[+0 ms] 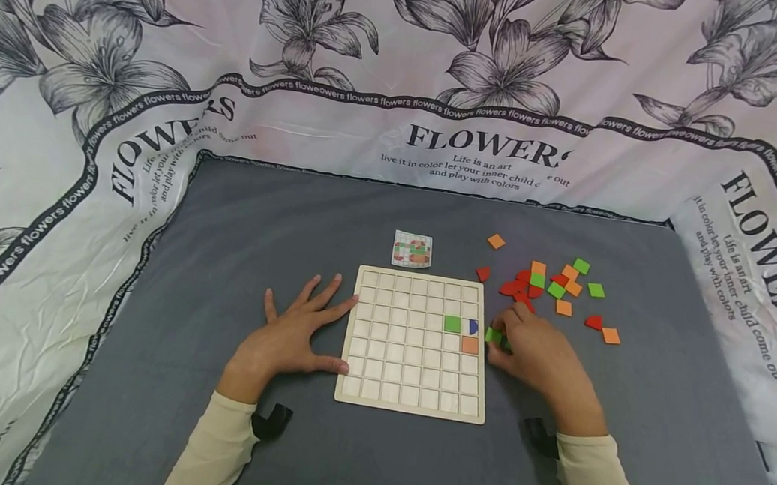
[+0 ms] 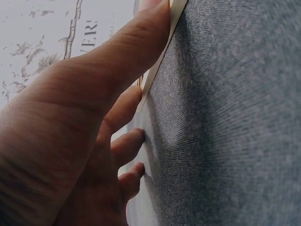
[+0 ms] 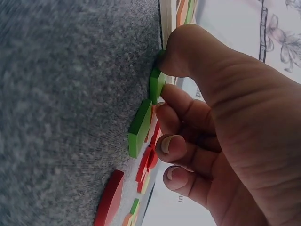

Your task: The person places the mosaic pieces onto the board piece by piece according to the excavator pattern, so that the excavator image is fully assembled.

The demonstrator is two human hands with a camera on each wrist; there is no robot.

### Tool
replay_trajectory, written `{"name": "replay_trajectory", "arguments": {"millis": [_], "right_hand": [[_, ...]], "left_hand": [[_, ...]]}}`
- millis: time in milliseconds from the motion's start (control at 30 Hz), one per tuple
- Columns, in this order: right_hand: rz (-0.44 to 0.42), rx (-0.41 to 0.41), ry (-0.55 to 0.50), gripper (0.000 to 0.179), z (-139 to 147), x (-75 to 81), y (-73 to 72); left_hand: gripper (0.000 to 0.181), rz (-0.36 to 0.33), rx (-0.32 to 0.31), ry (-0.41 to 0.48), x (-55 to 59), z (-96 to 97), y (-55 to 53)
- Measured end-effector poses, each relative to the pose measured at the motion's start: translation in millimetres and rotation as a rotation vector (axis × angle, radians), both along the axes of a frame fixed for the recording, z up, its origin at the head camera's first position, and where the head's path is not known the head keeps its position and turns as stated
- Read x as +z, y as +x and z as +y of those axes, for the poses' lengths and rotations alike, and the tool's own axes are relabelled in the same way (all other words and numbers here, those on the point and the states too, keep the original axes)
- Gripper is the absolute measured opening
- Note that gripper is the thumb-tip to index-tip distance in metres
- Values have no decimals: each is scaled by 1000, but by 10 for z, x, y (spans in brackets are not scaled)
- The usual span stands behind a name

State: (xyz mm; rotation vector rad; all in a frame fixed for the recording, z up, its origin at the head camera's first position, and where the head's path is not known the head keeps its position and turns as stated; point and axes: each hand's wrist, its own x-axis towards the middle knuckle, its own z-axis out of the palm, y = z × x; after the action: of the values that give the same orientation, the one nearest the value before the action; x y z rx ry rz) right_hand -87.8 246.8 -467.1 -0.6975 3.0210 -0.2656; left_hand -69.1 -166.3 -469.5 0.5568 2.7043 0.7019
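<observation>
Right hand pinches green tile just beside grid board's right edge; left hand, spread wide, touches opposite edge. Low lift could snag tile on board; crowded grip could drag neighbouring green block.

Grid board lies on bench, card behind it; seated tiles sit in its rightmost two columns; loose tiles lie scattered right of board
</observation>
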Motion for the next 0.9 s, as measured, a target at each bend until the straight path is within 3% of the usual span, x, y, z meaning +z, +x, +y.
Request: {"name": "replay_trajectory", "arguments": {"millis": [333,900], "right_hand": [[-3,-1,-5,25,10,51,38],[62,108,-32,31,-249,125,64]], "left_hand": [[111,4,-2,-4,-20,-2,-12],[110,-1,-11,-2,-16,-7,-19]]}}
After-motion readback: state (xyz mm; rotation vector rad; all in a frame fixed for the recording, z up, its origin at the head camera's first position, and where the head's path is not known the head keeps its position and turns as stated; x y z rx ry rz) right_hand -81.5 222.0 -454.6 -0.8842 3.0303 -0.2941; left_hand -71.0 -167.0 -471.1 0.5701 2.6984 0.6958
